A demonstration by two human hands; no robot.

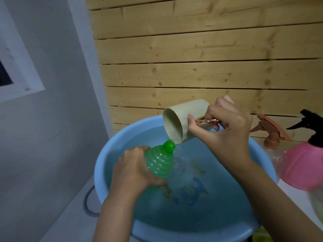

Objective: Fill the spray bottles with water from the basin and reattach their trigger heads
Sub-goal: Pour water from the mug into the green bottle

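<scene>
My left hand (134, 169) grips a green ribbed spray bottle (160, 160) with no trigger head, held tilted over the blue basin (108, 151) of water. My right hand (225, 126) holds a beige cup (178, 119) by its copper-coloured handle, tipped mouth down at the bottle's open neck. Water runs from the cup onto the neck, and some splashes past it into the basin. A clear bottle with a brown trigger head (270, 131) and a pink bottle with a black trigger head (304, 163) stand to the right of the basin.
A wooden slat wall (192, 58) rises right behind the basin. A grey-white wall with a window frame (19, 70) is on the left. The basin sits on a white surface (70, 212) with a grey ring handle (88, 201) beside it. A blurred yellow-green object (317, 205) lies at the right edge.
</scene>
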